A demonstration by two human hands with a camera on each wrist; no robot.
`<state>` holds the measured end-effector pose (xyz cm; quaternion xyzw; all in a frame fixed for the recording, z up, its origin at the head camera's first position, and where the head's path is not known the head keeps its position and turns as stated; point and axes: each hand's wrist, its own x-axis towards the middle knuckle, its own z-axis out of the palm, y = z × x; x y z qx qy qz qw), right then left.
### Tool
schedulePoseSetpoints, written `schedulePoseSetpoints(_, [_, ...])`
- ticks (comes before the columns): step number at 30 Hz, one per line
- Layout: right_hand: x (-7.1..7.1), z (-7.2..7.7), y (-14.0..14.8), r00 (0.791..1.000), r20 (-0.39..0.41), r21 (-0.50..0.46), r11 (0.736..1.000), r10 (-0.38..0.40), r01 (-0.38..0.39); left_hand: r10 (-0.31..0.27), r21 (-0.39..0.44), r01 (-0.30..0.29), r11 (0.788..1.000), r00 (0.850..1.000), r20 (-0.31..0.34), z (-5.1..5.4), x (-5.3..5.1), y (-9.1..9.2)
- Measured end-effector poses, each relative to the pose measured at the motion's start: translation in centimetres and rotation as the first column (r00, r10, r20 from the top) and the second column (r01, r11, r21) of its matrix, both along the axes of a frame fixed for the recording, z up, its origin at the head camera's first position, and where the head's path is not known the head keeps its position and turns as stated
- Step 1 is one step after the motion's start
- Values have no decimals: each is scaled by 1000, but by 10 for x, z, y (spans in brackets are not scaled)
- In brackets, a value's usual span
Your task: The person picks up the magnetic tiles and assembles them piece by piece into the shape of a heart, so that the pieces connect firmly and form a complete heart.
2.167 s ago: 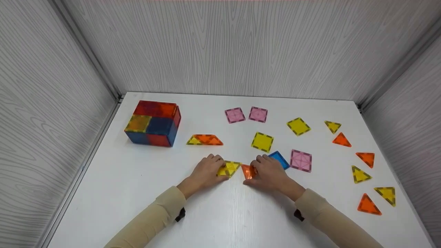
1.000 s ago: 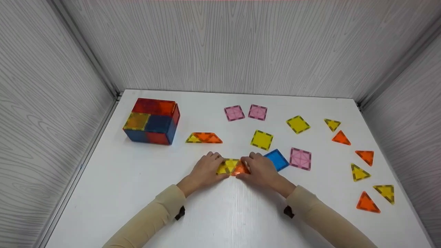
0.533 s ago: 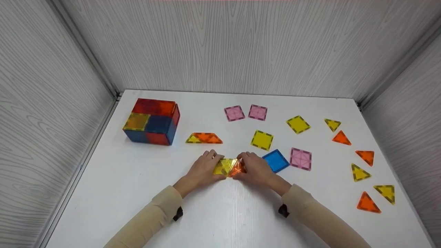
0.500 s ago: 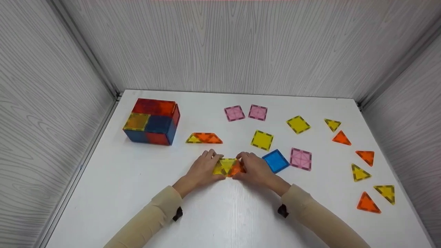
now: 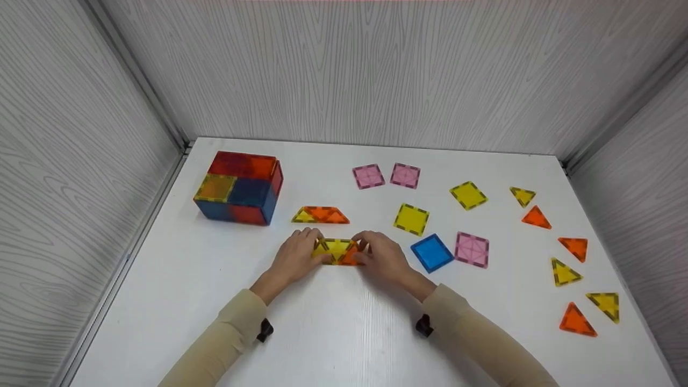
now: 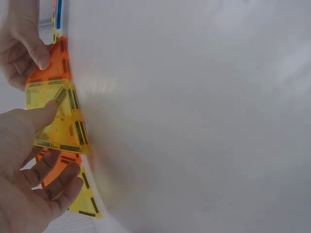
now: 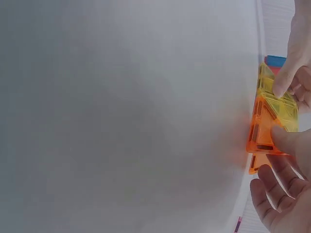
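Observation:
In the head view, a strip of joined yellow triangle tiles with an orange triangle tile at its right end lies between the hands. My left hand pinches the yellow end, thumb on the near face, as the left wrist view also shows. My right hand holds the orange end between thumb and fingers. Just beyond is a separate flat strip of yellow and orange triangles. Fingers partly hide both ends of the held strip.
A box of red, blue and yellow tiles stands at the back left. A blue square, pink squares and yellow squares lie right of centre. Several loose orange triangles and yellow triangles lie along the right side.
The orange triangle, earlier apart from the yellow tiles, has come against them. Both hands have since moved left and slightly away from the body with the strip. The blue square is now fully uncovered.

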<state>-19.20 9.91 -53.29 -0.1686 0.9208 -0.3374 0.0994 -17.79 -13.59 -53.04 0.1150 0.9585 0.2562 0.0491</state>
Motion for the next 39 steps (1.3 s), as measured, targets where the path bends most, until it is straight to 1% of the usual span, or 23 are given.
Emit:
schedulePoseSetpoints(4, [-5,3,-8,1000,-13,-43,999,-15,15,5,13,-5,1000,1000,-15,5,-4,-9])
schedulePoseSetpoints(10, [-16,4,-23,993,-114,-53,998,37,-43,23,29,-21,999,998,-60,8,-11,-26])
schedulePoseSetpoints(14, [-22,2,-33,987,-147,-49,996,69,-77,48,24,-46,999,997,-64,7,-14,-35])
schedulePoseSetpoints(18, [-26,0,-38,988,-139,-43,996,68,-75,55,17,-54,998,996,-66,5,-15,-39])
schedulePoseSetpoints(22, [-28,-1,-38,990,-126,-49,997,60,-66,65,27,-63,998,995,-72,4,-14,-39])
schedulePoseSetpoints(26, [-29,-1,-37,988,-138,-50,996,69,-76,77,30,-74,997,993,-89,4,-15,-38])
schedulePoseSetpoints(31, [-29,-1,-36,987,-144,-46,996,73,-80,75,23,-73,997,995,-73,4,-17,-37])
schedulePoseSetpoints(34, [-29,-2,-35,989,-130,-47,996,73,-79,75,21,-74,997,995,-65,5,-18,-38])
schedulePoseSetpoints(39, [-28,-2,-29,995,-78,-49,997,63,-67,84,31,-82,996,994,-65,4,-18,-39])
